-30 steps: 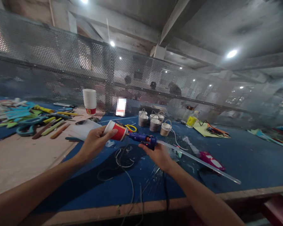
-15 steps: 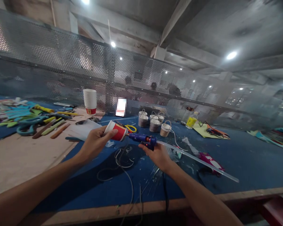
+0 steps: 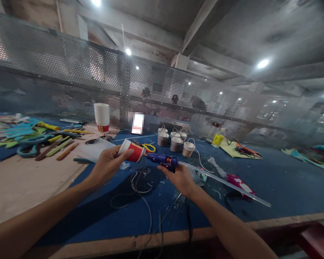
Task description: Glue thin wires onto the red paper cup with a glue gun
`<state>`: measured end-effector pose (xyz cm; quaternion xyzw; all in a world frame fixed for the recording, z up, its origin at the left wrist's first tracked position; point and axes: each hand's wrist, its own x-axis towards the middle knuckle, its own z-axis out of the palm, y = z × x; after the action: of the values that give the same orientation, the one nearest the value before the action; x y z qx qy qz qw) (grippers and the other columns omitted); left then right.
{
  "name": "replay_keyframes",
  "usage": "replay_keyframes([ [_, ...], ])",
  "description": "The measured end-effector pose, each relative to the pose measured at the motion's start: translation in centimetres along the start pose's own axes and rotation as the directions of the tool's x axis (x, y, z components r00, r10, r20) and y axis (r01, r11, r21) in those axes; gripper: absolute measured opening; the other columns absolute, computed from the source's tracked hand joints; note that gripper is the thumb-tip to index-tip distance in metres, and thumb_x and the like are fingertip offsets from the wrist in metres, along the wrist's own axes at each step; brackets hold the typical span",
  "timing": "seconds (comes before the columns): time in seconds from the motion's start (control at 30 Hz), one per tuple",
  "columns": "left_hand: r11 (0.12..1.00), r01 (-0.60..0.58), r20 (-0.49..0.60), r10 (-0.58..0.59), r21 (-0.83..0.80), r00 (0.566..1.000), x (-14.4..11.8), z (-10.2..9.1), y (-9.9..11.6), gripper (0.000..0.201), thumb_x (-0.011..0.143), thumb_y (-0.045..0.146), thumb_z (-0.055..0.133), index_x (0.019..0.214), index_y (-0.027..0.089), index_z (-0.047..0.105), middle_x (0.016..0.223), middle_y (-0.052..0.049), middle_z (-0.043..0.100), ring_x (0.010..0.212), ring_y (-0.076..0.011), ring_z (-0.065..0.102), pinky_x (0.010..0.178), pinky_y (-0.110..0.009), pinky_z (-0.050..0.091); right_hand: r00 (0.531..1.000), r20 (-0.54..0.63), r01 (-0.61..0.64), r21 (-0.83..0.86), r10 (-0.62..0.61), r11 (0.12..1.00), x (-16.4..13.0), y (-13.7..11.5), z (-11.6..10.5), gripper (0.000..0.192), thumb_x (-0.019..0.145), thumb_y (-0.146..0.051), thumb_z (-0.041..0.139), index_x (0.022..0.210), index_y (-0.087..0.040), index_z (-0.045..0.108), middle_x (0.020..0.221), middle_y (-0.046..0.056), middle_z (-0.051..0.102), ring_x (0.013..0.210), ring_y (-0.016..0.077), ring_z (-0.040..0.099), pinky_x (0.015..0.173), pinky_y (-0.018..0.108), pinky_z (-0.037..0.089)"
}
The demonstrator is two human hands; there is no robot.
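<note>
A red and white paper cup (image 3: pixel 135 151) lies sideways in my left hand (image 3: pixel 109 163), the thumb along its side and the other fingers mostly hidden behind it. My right hand (image 3: pixel 179 176) is closed round the handle of a blue hot glue gun (image 3: pixel 160 158). The gun's nozzle points left and meets, or nearly meets, the cup's right end; contact is hard to make out. From the rear of the gun a long translucent glue stick (image 3: pixel 224 181) slants down to the right. Both hands are raised over the blue tabletop (image 3: pixel 97 219).
Several small wrapped cups with looped handles (image 3: pixel 175 143) stand behind the gun. A stack of paper cups (image 3: pixel 102 117) is at the back left, near scissors (image 3: pixel 34 145) and tools. Loose string (image 3: pixel 148 205) trails over the front edge. A yellow-labelled bottle (image 3: pixel 218 138) stands back right.
The whole view has shifted very slightly. Both hands, the cup and the glue gun keep nearly the same position to one another.
</note>
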<state>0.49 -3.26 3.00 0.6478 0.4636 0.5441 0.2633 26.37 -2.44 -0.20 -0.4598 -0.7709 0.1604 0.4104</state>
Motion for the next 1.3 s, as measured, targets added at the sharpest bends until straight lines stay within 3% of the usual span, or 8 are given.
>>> replay_keyframes([
  [0.33,1.000,0.012,0.009,-0.012,-0.024,1.000,0.0,0.1,0.4,0.030,0.082,0.046,0.067,0.075,0.017,0.071,0.057,0.004,0.055,0.054,-0.0133,0.042,0.049,-0.024,0.030,1.000,-0.011,0.004,-0.018,-0.005,1.000,0.0,-0.3,-0.2,0.031,0.088,-0.054,0.066,0.078,-0.025,0.071,0.055,0.001,0.060,0.062,0.0229,0.063,0.058,0.030,0.044],
  [0.73,0.999,0.037,0.023,-0.037,0.003,0.999,0.0,0.0,-0.4,0.034,0.085,0.048,0.065,0.084,0.014,0.069,0.062,0.004,0.053,0.057,-0.0121,0.038,0.049,-0.023,0.028,1.000,-0.007,0.013,-0.182,-0.015,0.983,0.0,-0.3,-0.2,0.036,0.092,-0.051,0.062,0.074,-0.022,0.071,0.059,0.002,0.066,0.069,0.0228,0.069,0.062,0.027,0.048],
  [1.0,0.999,-0.014,0.012,0.014,0.038,1.000,0.2,0.0,-1.1,0.033,0.088,0.048,0.064,0.084,0.016,0.071,0.063,0.003,0.057,0.058,-0.0134,0.044,0.053,-0.024,0.032,0.999,-0.031,0.037,-0.157,-0.042,0.987,0.1,0.1,0.0,0.033,0.092,-0.052,0.063,0.082,-0.022,0.072,0.063,0.002,0.068,0.065,0.0215,0.068,0.059,0.027,0.048],
  [1.3,0.999,-0.029,0.022,0.028,0.040,0.999,0.1,-0.1,-1.4,0.035,0.089,0.050,0.063,0.087,0.016,0.072,0.062,0.003,0.054,0.056,-0.0122,0.041,0.050,-0.023,0.029,0.999,-0.035,0.020,-0.168,-0.026,0.986,0.1,0.1,-0.1,0.037,0.093,-0.052,0.061,0.072,-0.023,0.069,0.060,0.001,0.066,0.065,0.0211,0.068,0.059,0.026,0.048],
])
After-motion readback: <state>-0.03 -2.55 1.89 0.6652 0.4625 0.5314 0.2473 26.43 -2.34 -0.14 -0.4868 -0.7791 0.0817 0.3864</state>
